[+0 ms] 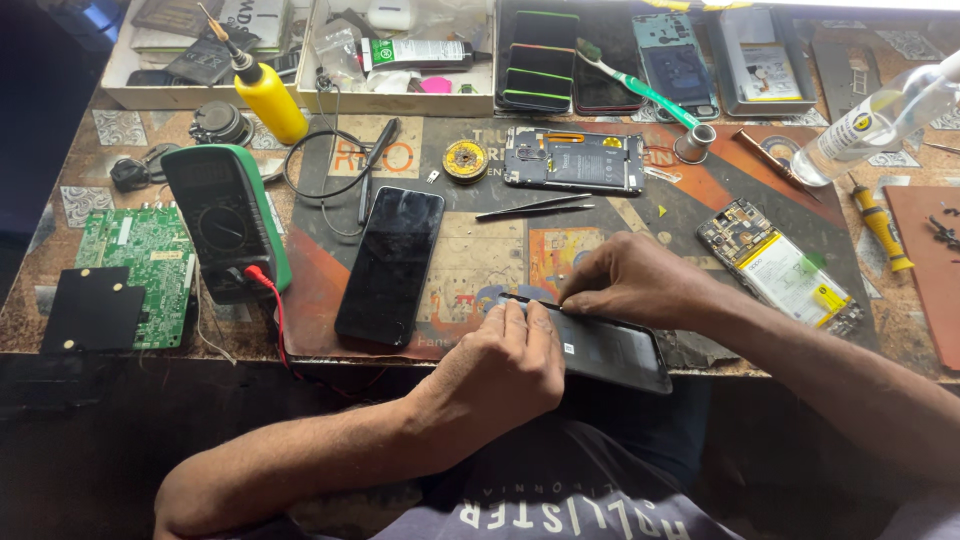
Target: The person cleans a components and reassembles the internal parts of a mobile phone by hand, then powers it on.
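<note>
A single head-worn camera looks steeply down and forward over a cluttered workbench (60, 330). It sits close: the forearms enter from the bottom edge, and the near bench edge crosses the lower third. The far trays (400, 100) reach the top edge. The bright top-right corner is perhaps window glare.

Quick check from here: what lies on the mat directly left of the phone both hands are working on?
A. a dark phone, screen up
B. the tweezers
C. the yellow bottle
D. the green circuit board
A: a dark phone lies screen up on the mat, just left of the left hand and right hand on the opened phone.
</note>
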